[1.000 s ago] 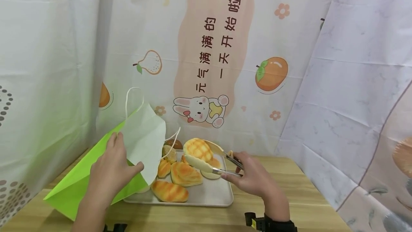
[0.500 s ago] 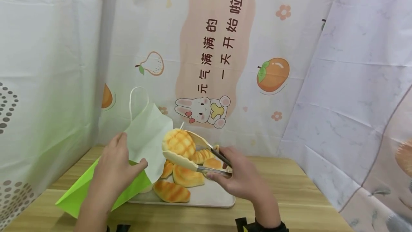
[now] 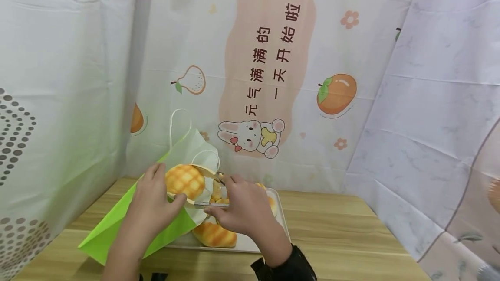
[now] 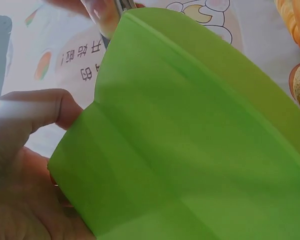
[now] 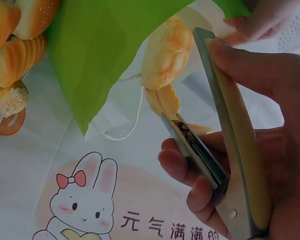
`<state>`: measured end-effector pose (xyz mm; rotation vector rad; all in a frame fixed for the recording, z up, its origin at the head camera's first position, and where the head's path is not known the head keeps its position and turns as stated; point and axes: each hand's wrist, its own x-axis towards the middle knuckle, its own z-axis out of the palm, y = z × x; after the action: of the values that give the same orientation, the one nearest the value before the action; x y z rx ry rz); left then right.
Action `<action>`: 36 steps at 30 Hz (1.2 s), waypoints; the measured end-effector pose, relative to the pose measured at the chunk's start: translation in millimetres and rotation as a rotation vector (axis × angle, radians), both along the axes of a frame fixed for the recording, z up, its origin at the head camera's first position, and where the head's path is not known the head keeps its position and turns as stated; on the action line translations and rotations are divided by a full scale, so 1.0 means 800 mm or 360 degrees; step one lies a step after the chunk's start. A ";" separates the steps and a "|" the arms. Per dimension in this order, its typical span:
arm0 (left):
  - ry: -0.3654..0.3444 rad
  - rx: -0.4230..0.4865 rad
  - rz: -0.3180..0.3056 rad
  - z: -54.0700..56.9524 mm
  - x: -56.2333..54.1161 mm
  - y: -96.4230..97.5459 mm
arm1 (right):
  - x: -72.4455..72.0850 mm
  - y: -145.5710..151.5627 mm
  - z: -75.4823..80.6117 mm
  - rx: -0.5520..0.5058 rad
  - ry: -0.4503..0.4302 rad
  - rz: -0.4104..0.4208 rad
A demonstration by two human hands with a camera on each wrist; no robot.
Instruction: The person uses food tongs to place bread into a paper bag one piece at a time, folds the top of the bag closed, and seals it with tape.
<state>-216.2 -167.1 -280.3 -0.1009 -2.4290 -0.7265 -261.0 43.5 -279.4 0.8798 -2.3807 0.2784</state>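
Note:
My left hand point(image 3: 154, 203) grips the mouth of a green paper bag point(image 3: 113, 229) that leans on the table, white inside. In the left wrist view the bag's green side point(image 4: 180, 125) fills most of the picture, its edge between thumb and fingers. My right hand point(image 3: 246, 205) holds food tongs point(image 5: 235, 135) with metal handles and cream scalloped tips. Between those tips sits a round bun with a criss-cross top point(image 3: 185, 180), at the bag's opening. The left thumb is close to the bun; whether they touch, I cannot tell.
Behind the right hand a pale tray point(image 3: 250, 246) holds several breads, among them a striped oval loaf point(image 3: 215, 234). Two white cord handles point(image 3: 180, 110) stand up from the bag. A printed curtain point(image 3: 304, 159) closes off the table point(image 3: 332, 229) at the back.
My right hand has carried the bun in the tongs leftward from over the tray to the bag's mouth. The left hand keeps its grip on the bag; the head view has shifted slightly.

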 end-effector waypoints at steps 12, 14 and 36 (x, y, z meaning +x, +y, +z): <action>-0.0065 0.0053 0.0014 0.003 0.001 -0.004 | 0.002 -0.027 0.031 0.0360 0.0105 -0.0109; -0.0075 0.0065 0.0019 0.004 0.001 -0.004 | 0.007 -0.026 0.039 0.0361 0.0162 -0.0107; -0.0091 0.0094 -0.0028 0.008 0.009 -0.010 | -0.037 -0.093 0.012 0.0620 -0.0081 0.0016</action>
<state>-208.9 -175.1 -273.9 -0.0793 -2.4609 -0.8188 -290.3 -30.7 -270.0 1.0674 -2.5224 -0.1697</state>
